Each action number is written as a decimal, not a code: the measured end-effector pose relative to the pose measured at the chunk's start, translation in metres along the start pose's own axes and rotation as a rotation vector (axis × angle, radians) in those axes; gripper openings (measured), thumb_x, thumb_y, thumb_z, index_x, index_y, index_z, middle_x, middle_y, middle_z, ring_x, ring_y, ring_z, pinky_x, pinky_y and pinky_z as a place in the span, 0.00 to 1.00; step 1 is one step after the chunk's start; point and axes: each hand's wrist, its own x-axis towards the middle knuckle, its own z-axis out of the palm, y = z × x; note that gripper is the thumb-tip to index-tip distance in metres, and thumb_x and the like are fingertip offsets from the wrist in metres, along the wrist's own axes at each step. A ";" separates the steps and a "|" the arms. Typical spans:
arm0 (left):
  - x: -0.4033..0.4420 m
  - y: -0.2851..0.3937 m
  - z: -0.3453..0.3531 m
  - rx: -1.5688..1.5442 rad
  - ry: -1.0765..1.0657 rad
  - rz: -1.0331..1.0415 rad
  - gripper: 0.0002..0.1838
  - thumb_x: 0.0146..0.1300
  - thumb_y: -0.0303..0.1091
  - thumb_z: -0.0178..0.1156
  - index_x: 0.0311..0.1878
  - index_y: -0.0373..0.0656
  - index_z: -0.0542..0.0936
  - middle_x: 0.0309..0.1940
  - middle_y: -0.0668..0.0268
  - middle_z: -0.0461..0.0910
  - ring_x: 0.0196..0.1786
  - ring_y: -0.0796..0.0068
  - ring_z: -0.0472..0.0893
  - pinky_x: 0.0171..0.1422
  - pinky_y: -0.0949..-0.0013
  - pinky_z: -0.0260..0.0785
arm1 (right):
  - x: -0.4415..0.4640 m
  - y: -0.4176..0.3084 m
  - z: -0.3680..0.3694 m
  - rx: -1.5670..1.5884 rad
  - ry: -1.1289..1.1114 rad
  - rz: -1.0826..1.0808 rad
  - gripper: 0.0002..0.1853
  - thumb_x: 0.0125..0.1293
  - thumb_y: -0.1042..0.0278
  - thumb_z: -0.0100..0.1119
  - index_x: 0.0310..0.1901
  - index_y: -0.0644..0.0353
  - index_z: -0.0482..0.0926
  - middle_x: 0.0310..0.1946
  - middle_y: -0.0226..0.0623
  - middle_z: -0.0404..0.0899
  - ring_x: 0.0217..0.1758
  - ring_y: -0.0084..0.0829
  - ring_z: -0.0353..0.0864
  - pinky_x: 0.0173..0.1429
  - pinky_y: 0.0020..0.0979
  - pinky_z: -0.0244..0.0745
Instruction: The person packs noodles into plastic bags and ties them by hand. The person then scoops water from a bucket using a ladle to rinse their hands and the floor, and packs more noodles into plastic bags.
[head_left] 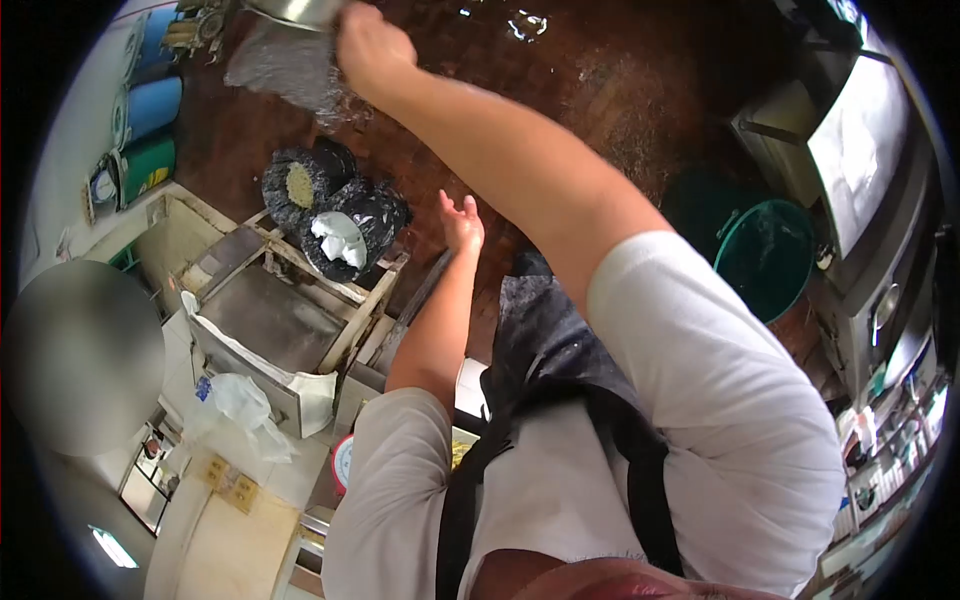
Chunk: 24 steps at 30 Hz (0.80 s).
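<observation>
At the top edge of the head view, my right hand (375,48) is closed on the rim of a shiny metal bowl (298,10), which the frame cuts off. Below the bowl spreads a translucent grey patch (285,70), apparently splashing water, over the reddish-brown floor (540,65). Lower down, my left hand (462,222) is held out with its fingers apart and nothing in it. To its left stand two containers lined with black bags. One black bag (283,212) holds pale grainy stuff; the other black bag (385,212) has a crumpled white item in it.
A green bucket or bin (765,260) stands on the right, beside metal equipment (860,150). On the left are a metal-topped counter (270,315), a clear plastic bag (245,410), and blue and green containers (150,105) along the wall. The floor looks wet and shiny near the top.
</observation>
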 end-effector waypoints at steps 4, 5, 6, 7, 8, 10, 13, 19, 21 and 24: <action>0.006 0.003 -0.002 0.149 0.086 -0.024 0.41 0.68 0.45 0.57 0.75 0.35 0.51 0.72 0.40 0.55 0.70 0.49 0.66 0.73 0.54 0.59 | 0.035 -0.033 -0.025 -0.291 0.274 -0.230 0.16 0.74 0.66 0.40 0.57 0.61 0.69 0.38 0.51 0.82 0.41 0.46 0.86 0.42 0.37 0.83; -0.014 0.061 -0.003 0.321 0.052 -0.076 0.41 0.68 0.46 0.57 0.75 0.34 0.51 0.72 0.41 0.56 0.70 0.49 0.66 0.74 0.55 0.57 | 0.025 -0.034 -0.056 0.168 0.044 -0.047 0.18 0.75 0.62 0.34 0.60 0.55 0.69 0.47 0.61 0.79 0.47 0.53 0.84 0.52 0.44 0.80; -0.025 0.095 0.001 0.379 0.008 -0.148 0.41 0.68 0.45 0.57 0.75 0.33 0.51 0.71 0.42 0.58 0.71 0.49 0.64 0.76 0.57 0.56 | 0.000 -0.032 -0.094 0.344 -0.039 0.012 0.21 0.76 0.59 0.29 0.65 0.50 0.66 0.54 0.64 0.76 0.56 0.57 0.78 0.61 0.49 0.72; -0.026 0.082 0.013 0.379 0.008 -0.113 0.41 0.68 0.45 0.57 0.75 0.33 0.52 0.71 0.42 0.59 0.72 0.49 0.64 0.76 0.57 0.55 | -0.038 -0.035 -0.140 0.359 -0.016 0.161 0.23 0.75 0.58 0.33 0.63 0.55 0.70 0.56 0.60 0.76 0.59 0.54 0.77 0.64 0.48 0.69; -0.026 0.071 0.027 0.379 0.010 -0.077 0.41 0.68 0.45 0.57 0.75 0.33 0.52 0.71 0.43 0.60 0.72 0.49 0.63 0.76 0.57 0.55 | -0.044 0.006 -0.144 0.141 -0.015 0.140 0.21 0.67 0.64 0.46 0.61 0.59 0.69 0.53 0.58 0.77 0.53 0.55 0.80 0.56 0.47 0.75; -0.045 0.100 0.051 0.372 -0.071 -0.100 0.40 0.68 0.44 0.57 0.75 0.35 0.53 0.72 0.42 0.58 0.72 0.46 0.62 0.76 0.56 0.55 | -0.092 0.110 -0.156 -0.028 0.116 -0.098 0.28 0.59 0.66 0.61 0.61 0.60 0.67 0.52 0.58 0.77 0.46 0.56 0.83 0.47 0.46 0.79; -0.070 0.106 0.096 0.328 -0.165 0.000 0.39 0.68 0.45 0.57 0.75 0.36 0.53 0.71 0.42 0.58 0.72 0.44 0.62 0.75 0.55 0.56 | -0.221 0.220 -0.238 -0.142 0.166 0.186 0.27 0.62 0.65 0.63 0.60 0.59 0.66 0.44 0.52 0.78 0.38 0.44 0.83 0.39 0.40 0.77; -0.136 0.117 0.191 0.427 -0.303 0.102 0.41 0.69 0.50 0.56 0.76 0.40 0.51 0.71 0.42 0.59 0.72 0.48 0.64 0.72 0.55 0.60 | -0.478 0.408 -0.404 -0.252 0.234 0.554 0.21 0.62 0.69 0.62 0.54 0.64 0.67 0.39 0.53 0.80 0.41 0.49 0.81 0.46 0.42 0.74; -0.162 0.113 0.223 0.512 -0.340 0.119 0.41 0.69 0.49 0.56 0.76 0.42 0.50 0.71 0.43 0.58 0.70 0.47 0.65 0.72 0.56 0.61 | -0.507 0.459 -0.433 -0.365 0.156 0.802 0.23 0.63 0.69 0.61 0.57 0.65 0.65 0.41 0.57 0.81 0.44 0.54 0.82 0.47 0.45 0.75; -0.202 0.090 0.275 0.568 -0.376 0.189 0.40 0.69 0.48 0.57 0.77 0.43 0.50 0.71 0.44 0.59 0.62 0.50 0.74 0.66 0.58 0.67 | -0.533 0.577 -0.455 -0.562 0.022 0.888 0.25 0.64 0.67 0.60 0.58 0.68 0.63 0.45 0.64 0.80 0.52 0.59 0.79 0.51 0.52 0.75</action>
